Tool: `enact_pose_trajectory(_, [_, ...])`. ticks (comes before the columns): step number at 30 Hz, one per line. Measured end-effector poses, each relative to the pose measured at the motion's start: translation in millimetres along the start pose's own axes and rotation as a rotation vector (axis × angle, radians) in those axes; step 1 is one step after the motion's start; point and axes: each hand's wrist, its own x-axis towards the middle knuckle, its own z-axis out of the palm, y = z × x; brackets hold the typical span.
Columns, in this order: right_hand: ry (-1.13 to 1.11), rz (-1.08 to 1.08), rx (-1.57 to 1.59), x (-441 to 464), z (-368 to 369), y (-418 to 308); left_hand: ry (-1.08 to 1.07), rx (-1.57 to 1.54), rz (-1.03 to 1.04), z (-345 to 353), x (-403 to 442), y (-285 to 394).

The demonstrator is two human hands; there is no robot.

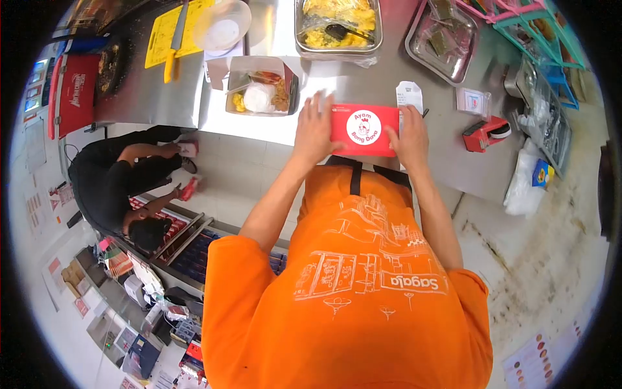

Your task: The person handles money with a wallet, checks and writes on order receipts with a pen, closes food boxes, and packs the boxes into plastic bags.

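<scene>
A closed red cardboard food box (381, 129) with a round white "Ayam Bang Dava" label lies at the front edge of the metal counter. My left hand (313, 129) is against its left side, fingers stretched out, apart and slightly blurred. At the right end, my right hand (411, 137) grips the box, thumb on the lid and fingers along the side. Behind that hand lies a printed paper slip (409, 95). To the left stands an open food box (289, 97) with a white rice mound, yellow pieces and brown food inside.
A steel tray of yellow food (340, 47) holds a black spoon. Another steel tray (414, 48) contains packets. A knife (176, 39) rests on a yellow cutting board (157, 55). A red stapler-like item (476, 141) sits at right. Another person (107, 175) bends down at left.
</scene>
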Motion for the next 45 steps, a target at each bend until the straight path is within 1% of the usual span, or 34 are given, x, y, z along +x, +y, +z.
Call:
enact_pose_trajectory(1, [-0.051, -0.180, -0.015, 3.1, -1.7, -4.5, -0.159, 0.097, 0.127, -6.5, 6.2, 7.3])
enact_pose_trajectory(4, [-0.305, -0.416, -0.119, 4.9, -6.4, -25.6, -0.292, 0.182, 0.319, 7.8, 11.3, 19.6])
enact_pose_trajectory(5, [-0.357, -0.437, -0.163, 10.7, -6.2, -23.8, -0.346, 0.142, 0.295, 8.5, 13.8, 17.0])
enact_pose_trajectory(7, [-0.477, -0.450, -0.253, 10.6, -3.0, -11.8, -0.303, 0.191, 0.376, 30.1, 12.7, -3.8])
enact_pose_trajectory(8, [-0.417, -0.462, -0.231, 1.9, 5.1, -3.5, -0.290, 0.200, 0.428, 39.3, 9.7, -11.0])
enact_pose_trajectory(9, [-0.355, -0.476, -0.219, -4.4, 18.0, 4.4, -0.320, 0.129, 0.416, 31.2, 6.1, -22.1])
enact_pose_trajectory(10, [-0.317, -0.551, -0.217, -14.9, 22.2, 18.5, -0.352, 0.023, 0.430, 34.6, 6.8, -11.4])
enact_pose_trajectory(11, [-0.313, -0.554, -0.283, -18.8, 18.3, 16.4, -0.391, 0.140, 0.447, 27.0, 3.4, -7.8])
enact_pose_trajectory(12, [-0.371, -0.526, -0.253, -20.8, 11.9, 14.2, -0.425, 0.265, 0.459, 19.2, 2.4, 1.0])
enact_pose_trajectory(14, [-0.312, -0.452, 0.030, -23.1, 5.8, 8.9, -0.367, 0.165, 0.386, 2.2, 5.7, 26.6])
enact_pose_trajectory(15, [-0.252, -0.460, 0.024, -23.1, -0.3, 4.8, -0.348, 0.117, 0.346, 0.2, 4.4, 34.4])
enact_pose_trajectory(18, [-0.147, -0.010, 0.469, -30.5, 9.5, 31.9, -0.182, 0.056, 0.244, 38.7, 11.8, 40.5])
enact_pose_trajectory(19, [0.188, 0.196, 0.445, -33.4, 3.5, 44.8, -0.106, 0.026, 0.237, 37.8, 15.2, 45.0])
enact_pose_trajectory(21, [0.877, 0.550, 0.315, -33.7, -20.9, 89.6, -0.071, -0.006, 0.222, 38.2, 20.3, 49.0])
enact_pose_trajectory(22, [0.973, 0.633, -0.054, -40.6, -35.1, 128.0, -0.062, -0.018, 0.213, 36.9, 17.7, 49.8])
enact_pose_trajectory(24, [0.635, 1.204, 0.580, -39.4, -71.8, 167.1, -0.032, -0.007, 0.251, 35.6, 18.4, 50.8])
enact_pose_trajectory(27, [0.510, 1.324, 1.038, -26.3, -98.4, 189.3, -0.022, 0.010, 0.268, 35.4, 18.2, 48.7])
enact_pose_trajectory(30, [0.626, 1.362, 1.372, -29.9, -91.3, 225.2, -0.021, 0.012, 0.269, 36.1, 17.5, 47.8])
enact_pose_trajectory(32, [0.755, 1.094, 1.463, -61.7, -64.9, 231.8, -0.022, 0.001, 0.266, 36.8, 18.1, 49.1])
enact_pose_trajectory(33, [0.809, 0.951, 1.498, -74.5, -55.5, 233.4, -0.015, 0.000, 0.255, 38.2, 19.2, 50.2])
enact_pose_trajectory(36, [0.662, 0.989, 1.004, -98.2, -19.2, 205.4, 0.015, 0.009, 0.197, 42.8, 18.3, 53.9])
enact_pose_trajectory(39, [0.535, 1.127, 0.737, -89.0, -16.1, 209.4, 0.041, 0.028, 0.161, 45.3, 20.2, 62.5])
enact_pose_trajectory(42, [0.365, 1.049, 0.486, -90.0, -19.5, 202.9, 0.046, 0.053, 0.145, 48.3, 21.3, 63.5])
enact_pose_trajectory(43, [0.284, 1.018, 0.579, -82.6, -27.0, 174.7, 0.061, 0.043, 0.153, 48.2, 25.7, 64.6])
enact_pose_trajectory(44, [0.193, 0.989, 0.671, -74.8, -33.9, 130.5, 0.069, 0.037, 0.158, 47.2, 27.4, 64.7])
enact_pose_trajectory(45, [0.057, 0.763, 0.803, -71.7, -26.9, 95.7, 0.063, 0.032, 0.162, 46.4, 23.1, 64.7])
